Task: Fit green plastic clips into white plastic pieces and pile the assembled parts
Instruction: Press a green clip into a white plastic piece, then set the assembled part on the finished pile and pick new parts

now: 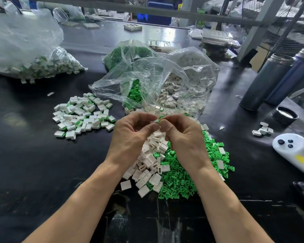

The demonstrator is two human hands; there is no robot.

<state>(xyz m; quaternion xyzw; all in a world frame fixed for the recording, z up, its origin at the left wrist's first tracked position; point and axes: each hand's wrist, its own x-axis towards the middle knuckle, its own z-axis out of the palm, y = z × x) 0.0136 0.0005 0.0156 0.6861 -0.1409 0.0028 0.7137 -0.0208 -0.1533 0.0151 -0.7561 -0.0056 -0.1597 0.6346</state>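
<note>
Both forearms reach in from the near edge of the dark worktable, meeting over the loose stock so that nothing has to travel far. Directly beneath the wrists lie the supplies: a heap of white plastic pieces on the left side and a spread of green plastic clips on the right, each probably kept on the side of the hand that draws from it.

Above these heaps the left hand curls its fingers and thumb around a white piece that is mostly hidden, while the right hand pinches a green clip between thumb and fingertips. The two sets of fingertips press together, which reads as the clip being pushed into its seat; whether it is fully home I cannot tell.

Further out and to the left sits the pile of assembled parts, well apart from the raw stock, likely so finished units never mix back in. Behind the hands, an open clear bag spills more clips and white pieces toward the worker. A larger bag at far left holds assembled parts in bulk.
</note>
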